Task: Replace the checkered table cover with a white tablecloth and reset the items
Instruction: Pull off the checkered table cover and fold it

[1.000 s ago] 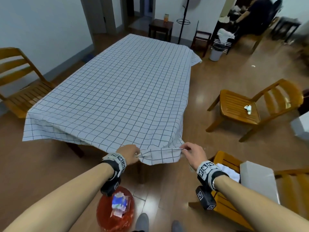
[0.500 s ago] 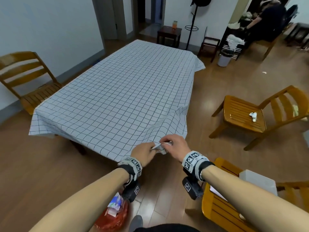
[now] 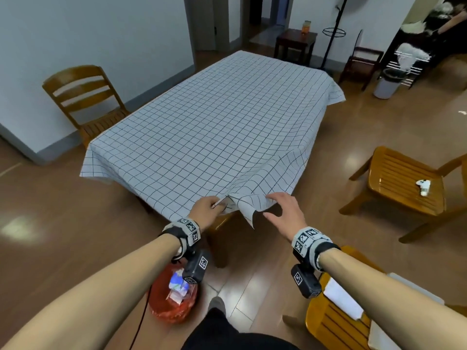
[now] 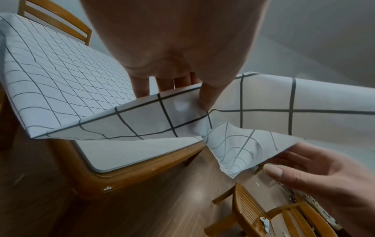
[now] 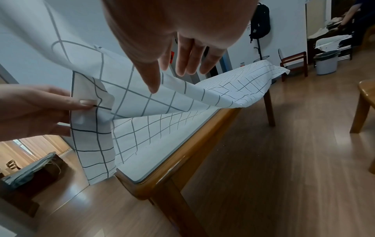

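Observation:
The checkered table cover (image 3: 214, 122) lies over the long table. Its near right corner is lifted and folded back, baring the grey tabletop (image 4: 142, 160) and wooden rim (image 5: 182, 162). My left hand (image 3: 208, 209) pinches the gathered near edge between thumb and fingers (image 4: 202, 96), also seen in the right wrist view (image 5: 40, 109). My right hand (image 3: 280, 210) hovers just right of it with fingers spread and straight (image 5: 182, 64). Its fingertips (image 4: 288, 158) touch the underside of a loose flap (image 4: 239, 152) without gripping it.
Wooden chairs stand at the left wall (image 3: 83, 102) and on the right (image 3: 404, 183), the latter with a small white object (image 3: 423, 186). A near-right chair (image 3: 328, 324) holds a white folded sheet (image 3: 341, 296). A red bag (image 3: 174, 304) sits by my feet. A grey bin (image 3: 386, 83) stands far right.
My hands, first apart on the cover's near edge, came together. The right hand then let go and opened to the right, while the left keeps the gathered edge.

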Demonstrator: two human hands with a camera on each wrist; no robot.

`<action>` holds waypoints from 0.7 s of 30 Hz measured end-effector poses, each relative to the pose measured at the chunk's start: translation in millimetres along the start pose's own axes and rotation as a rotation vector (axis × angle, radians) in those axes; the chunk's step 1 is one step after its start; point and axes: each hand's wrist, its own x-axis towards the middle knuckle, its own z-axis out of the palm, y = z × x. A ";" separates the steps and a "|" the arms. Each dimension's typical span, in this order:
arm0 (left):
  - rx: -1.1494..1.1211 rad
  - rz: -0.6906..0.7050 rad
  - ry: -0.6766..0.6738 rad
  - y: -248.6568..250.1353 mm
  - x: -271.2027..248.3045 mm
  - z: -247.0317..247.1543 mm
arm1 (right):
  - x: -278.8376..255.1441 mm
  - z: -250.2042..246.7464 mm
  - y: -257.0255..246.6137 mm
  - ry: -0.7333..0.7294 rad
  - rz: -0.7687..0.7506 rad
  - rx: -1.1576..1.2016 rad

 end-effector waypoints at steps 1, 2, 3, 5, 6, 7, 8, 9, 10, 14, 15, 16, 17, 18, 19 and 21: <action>-0.003 -0.004 -0.017 0.0 1.5 -1.4 | 5.5 1.2 -0.3 -0.005 -0.012 0.004; 0.006 -0.006 -0.039 0.3 4.3 -3.4 | 12.8 3.0 -0.2 -0.003 -0.029 0.016; 0.017 -0.012 -0.069 1.1 6.7 -4.7 | 18.3 3.5 -0.5 0.002 -0.037 0.021; 0.021 -0.023 -0.114 -5.3 18.8 -13.6 | 37.7 7.2 -8.0 0.016 -0.043 -0.007; 0.024 -0.022 -0.134 -5.4 20.0 -12.2 | 39.0 5.7 -6.5 0.023 -0.035 -0.005; 0.027 -0.024 -0.148 -7.1 24.7 -13.3 | 43.7 3.9 -7.2 0.028 -0.018 -0.001; 0.030 -0.020 -0.153 -12.2 33.1 -17.6 | 52.4 3.9 -9.7 0.016 -0.001 -0.004; 0.047 -0.018 -0.153 -16.1 42.8 -21.8 | 61.9 3.6 -12.4 0.002 0.015 -0.023; 0.085 -0.012 -0.157 -20.0 51.5 -24.1 | 69.8 2.5 -14.3 -0.009 0.033 -0.042; 0.242 -0.022 -0.146 -33.0 78.0 -31.6 | 94.4 1.8 -24.8 -0.035 0.048 -0.070; 0.255 -0.025 -0.136 -35.9 82.6 -32.3 | 100.1 2.9 -27.8 -0.029 0.049 -0.063; 0.266 -0.032 -0.124 -38.2 85.7 -33.0 | 105.4 4.1 -31.6 -0.025 0.050 -0.056; 0.270 -0.042 -0.116 -40.2 87.9 -34.3 | 111.3 6.2 -35.1 -0.024 0.057 -0.054; 0.265 -0.053 -0.110 -42.7 89.1 -35.5 | 117.4 8.4 -38.7 -0.025 0.062 -0.054; 0.253 -0.064 -0.107 -45.4 89.2 -36.3 | 123.8 10.9 -42.3 -0.024 0.071 -0.052; 0.230 -0.073 -0.098 -53.5 86.2 -36.6 | 136.4 16.3 -49.6 -0.018 0.073 -0.036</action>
